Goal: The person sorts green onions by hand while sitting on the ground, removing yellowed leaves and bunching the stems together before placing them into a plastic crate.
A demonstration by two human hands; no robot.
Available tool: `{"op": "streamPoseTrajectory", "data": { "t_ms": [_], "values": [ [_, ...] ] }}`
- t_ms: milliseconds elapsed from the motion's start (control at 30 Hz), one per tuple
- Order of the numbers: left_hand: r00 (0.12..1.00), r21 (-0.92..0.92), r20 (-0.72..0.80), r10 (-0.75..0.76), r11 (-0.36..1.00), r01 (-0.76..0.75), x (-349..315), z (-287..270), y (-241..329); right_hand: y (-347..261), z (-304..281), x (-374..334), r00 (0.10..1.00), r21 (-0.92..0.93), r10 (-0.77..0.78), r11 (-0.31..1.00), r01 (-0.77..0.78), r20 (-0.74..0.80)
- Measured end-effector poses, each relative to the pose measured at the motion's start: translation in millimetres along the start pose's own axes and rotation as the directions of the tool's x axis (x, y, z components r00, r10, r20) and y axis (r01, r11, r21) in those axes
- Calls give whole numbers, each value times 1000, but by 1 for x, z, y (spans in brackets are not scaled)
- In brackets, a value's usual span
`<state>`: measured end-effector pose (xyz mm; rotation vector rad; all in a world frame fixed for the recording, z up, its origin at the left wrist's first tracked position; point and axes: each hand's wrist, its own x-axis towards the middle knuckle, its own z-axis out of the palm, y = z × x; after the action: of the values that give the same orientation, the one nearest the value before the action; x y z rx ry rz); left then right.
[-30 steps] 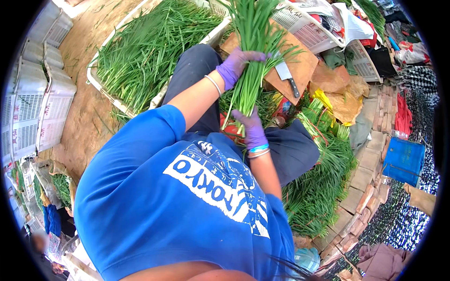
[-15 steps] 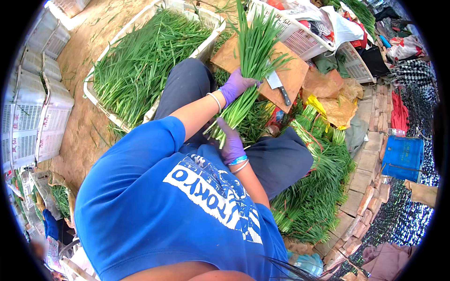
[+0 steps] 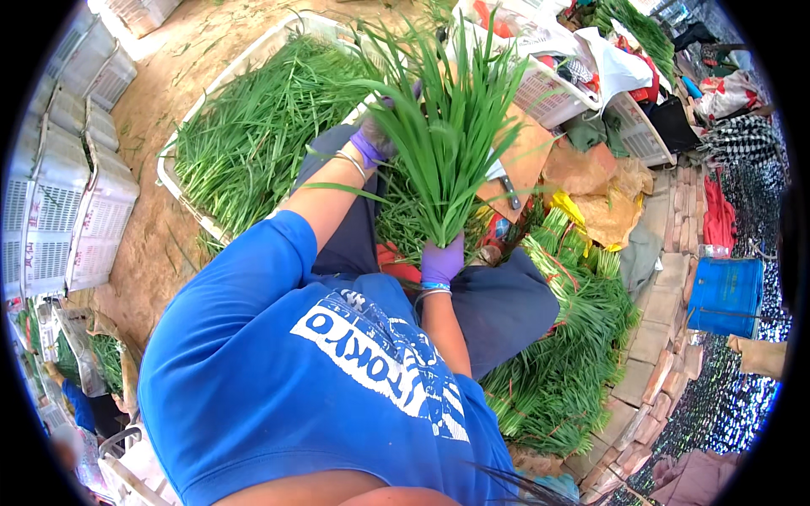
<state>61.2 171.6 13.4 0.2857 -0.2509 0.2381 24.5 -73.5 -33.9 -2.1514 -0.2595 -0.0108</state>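
purple-gloved, the right hand point(image 3: 443, 260) is closed around the stem ends of a bunch of long green leaves point(image 3: 445, 164), which stands roughly upright over the lap, between the dark-trousered knees, its tips fanned out wide. the left hand point(image 3: 378, 137), also gloved in purple, is beside the bunch on its left; leaves cover its fingers, so i cannot tell how far open it is or whether it grips anything. right of the bunch, a knife point(image 3: 511, 196) with a black handle lies on a wooden board point(image 3: 530, 145), its blade partly hidden by leaves. at the upper left, a white crate point(image 3: 165, 169) holds a heap of loose greens point(image 3: 245, 139). beside the right knee, tied green bundles point(image 3: 561, 354) lie piled near a brick edging point(image 3: 658, 316).
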Motion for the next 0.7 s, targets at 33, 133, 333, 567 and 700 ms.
{"op": "streamPoseTrajectory", "data": {
  "t_ms": [33, 133, 333, 567, 700],
  "values": [
    [999, 2, 28, 16, 1000, -16, 1, -2, 10, -1, 0, 3, 1000, -17, -15, 1000, 15, -12],
    [993, 55, 121, 7, 998, -14, -8, 26, 24, 7, 0, 5, 996, -84, -72, 994, 68, -47],
    [994, 113, 110, -7, 994, -6, -16, 30, 55, 3, 1, 8, 998, -21, -56, 998, 56, -29],
    [997, 498, 62, 54, 864, -78, -15, 54, 73, 14, 2, 10, 995, -75, -101, 992, 101, 1],
    [987, 464, 157, 41, 879, -110, -16, 49, 85, 10, 3, 9, 994, -98, -108, 989, 108, 12]
  ]
}}
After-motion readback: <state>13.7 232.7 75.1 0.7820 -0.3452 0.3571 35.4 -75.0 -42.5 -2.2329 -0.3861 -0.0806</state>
